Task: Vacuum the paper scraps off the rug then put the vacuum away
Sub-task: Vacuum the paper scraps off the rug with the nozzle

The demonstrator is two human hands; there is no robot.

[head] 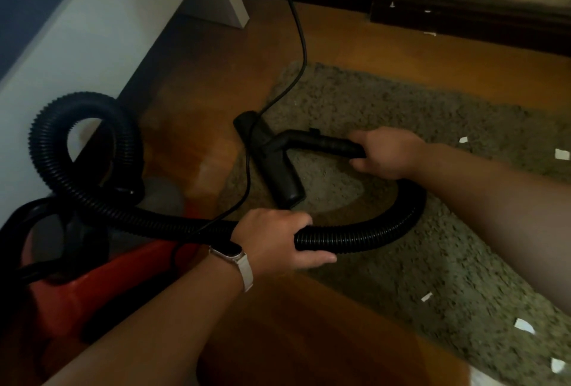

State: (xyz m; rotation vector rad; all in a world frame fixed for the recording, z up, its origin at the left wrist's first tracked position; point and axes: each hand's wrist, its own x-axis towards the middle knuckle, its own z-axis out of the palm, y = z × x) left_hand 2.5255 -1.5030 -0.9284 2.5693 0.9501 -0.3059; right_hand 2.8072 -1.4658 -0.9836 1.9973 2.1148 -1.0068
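While right hand (386, 154) curls round black plastic nozzle pipe (321, 143), left hand (275, 240) wraps black ribbed hose (370, 235). White paper scraps (561, 154) lie on shaggy grey rug (432, 262), right of nozzle. Thin black cord (303, 55) lies over nozzle: may snag, tug red vacuum body (102, 280).

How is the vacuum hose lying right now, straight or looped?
Looped: the hose curls once above the red vacuum body, then curves round to the right hand.
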